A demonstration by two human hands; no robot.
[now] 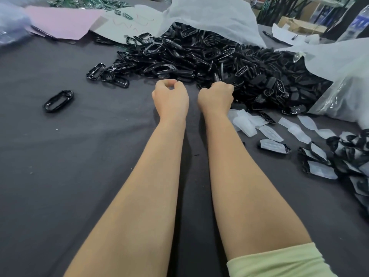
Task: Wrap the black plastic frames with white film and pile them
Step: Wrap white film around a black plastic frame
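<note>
Just one cam here, on your head, wide-angle, tilted forward and down over the dark table (60, 176). Your forearms (151, 176) run up from the bottom edge, so it's close in. The black frame heap (199, 56) sits upper right.

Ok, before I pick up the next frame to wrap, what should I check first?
1. Unwrapped frames within reach: ok. The frame pile lies just past both hands.
2. Films ready: ok. Loose films lie beside the right forearm.
3. Left hand free: cannot tell. Its fingers are curled and its back faces the camera; nothing shows in it.
4. Right hand free: cannot tell. Its curled fingers are at the pile's edge and hidden.
5. Place for finished ones: ok. The wrapped heap sits at the far right.
6. All frames gathered: not ok. A stray frame lies alone at the left, apart from the pile.
</note>
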